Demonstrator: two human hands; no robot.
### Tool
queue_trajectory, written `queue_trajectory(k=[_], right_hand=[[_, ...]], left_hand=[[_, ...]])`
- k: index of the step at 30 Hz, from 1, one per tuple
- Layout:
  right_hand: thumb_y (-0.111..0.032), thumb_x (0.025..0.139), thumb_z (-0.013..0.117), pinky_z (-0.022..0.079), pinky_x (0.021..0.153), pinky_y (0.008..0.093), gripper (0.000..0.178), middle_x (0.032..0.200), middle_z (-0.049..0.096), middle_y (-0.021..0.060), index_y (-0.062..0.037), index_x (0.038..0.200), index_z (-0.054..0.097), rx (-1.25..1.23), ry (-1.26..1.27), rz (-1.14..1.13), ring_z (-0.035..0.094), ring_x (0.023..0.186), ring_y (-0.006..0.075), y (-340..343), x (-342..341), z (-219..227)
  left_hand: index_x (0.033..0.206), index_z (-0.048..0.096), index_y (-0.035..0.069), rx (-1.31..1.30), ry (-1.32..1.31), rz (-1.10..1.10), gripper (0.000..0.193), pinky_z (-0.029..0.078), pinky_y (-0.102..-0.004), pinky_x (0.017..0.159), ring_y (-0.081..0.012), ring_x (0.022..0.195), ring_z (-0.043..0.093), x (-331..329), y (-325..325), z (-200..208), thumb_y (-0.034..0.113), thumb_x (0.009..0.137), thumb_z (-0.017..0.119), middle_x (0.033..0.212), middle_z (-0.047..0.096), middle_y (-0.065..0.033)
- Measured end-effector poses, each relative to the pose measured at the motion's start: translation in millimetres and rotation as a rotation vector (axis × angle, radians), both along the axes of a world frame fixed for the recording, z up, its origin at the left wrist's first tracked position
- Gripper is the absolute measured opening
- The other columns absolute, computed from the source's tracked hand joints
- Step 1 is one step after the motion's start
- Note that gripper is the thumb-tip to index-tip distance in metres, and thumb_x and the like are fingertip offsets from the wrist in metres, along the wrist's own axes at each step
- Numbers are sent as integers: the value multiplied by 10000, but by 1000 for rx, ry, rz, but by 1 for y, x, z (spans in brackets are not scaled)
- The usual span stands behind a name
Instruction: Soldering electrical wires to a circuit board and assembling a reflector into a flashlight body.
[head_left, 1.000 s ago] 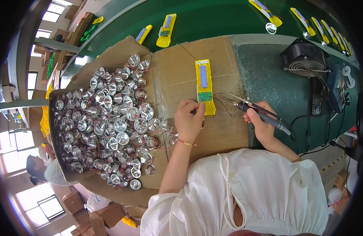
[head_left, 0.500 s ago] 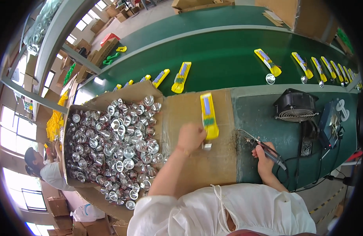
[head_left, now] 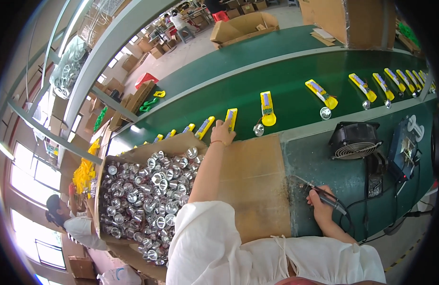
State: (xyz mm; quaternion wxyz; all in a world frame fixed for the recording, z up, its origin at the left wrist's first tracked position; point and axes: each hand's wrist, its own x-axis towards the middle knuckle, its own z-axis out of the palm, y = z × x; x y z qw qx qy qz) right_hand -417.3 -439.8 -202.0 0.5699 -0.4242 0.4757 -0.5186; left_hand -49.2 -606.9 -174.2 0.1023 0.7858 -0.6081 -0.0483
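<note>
My left hand (head_left: 222,134) reaches forward to the near side of the green belt. Its fingers close on a yellow flashlight half-shell (head_left: 232,118) with a purple-wrapped part inside; the fingertips are partly hidden. To its right on the belt lies another yellow half-shell (head_left: 267,108), a silver reflector cup (head_left: 259,129) beside its lower end. Low on the right, my right hand (head_left: 320,203) is wrapped round the dark handle of a soldering iron (head_left: 331,203). The iron's thin tip points up and left over the bench, touching no half-shell.
A cardboard box (head_left: 105,190) full of silver reflector cups stands left of a cardboard sheet (head_left: 252,190). A black fan (head_left: 355,140) and a blue soldering station (head_left: 404,149) with cables stand right. More half-shells line the belt (head_left: 181,102). A co-worker (head_left: 79,223) is at far left.
The half-shell that was under my left hand on the cardboard now lies on the belt with its reflector cup. My left hand has moved forward to another half-shell. The view has shifted.
</note>
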Motion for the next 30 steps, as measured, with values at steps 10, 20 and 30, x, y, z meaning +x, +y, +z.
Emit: queue_trajectory(k=[10,20,30], right_hand=[[-125,832,576,412,500,209,122,656,572,52,-16,829,523,-16,82,31,512,545,79,2,2,4],[-149,840,585,400,500,189,152,684,581,61,-9,881,542,-93,102,47,512,555,80,7,5,5],[-147,840,592,415,517,195,165,682,578,61,-1,895,537,-142,80,121,513,563,78,32,3,11]], left_hand=[[1233,447,96,-142,248,-15,566,495,-396,707,-353,901,551,-137,210,14,215,712,632,1108,447,-182],[788,640,66,-393,228,405,105,448,-315,466,-203,483,551,-103,369,30,96,700,688,608,576,-58],[750,614,87,-237,-188,146,156,335,-388,785,-245,933,463,-98,293,-2,213,686,679,892,533,-34]])
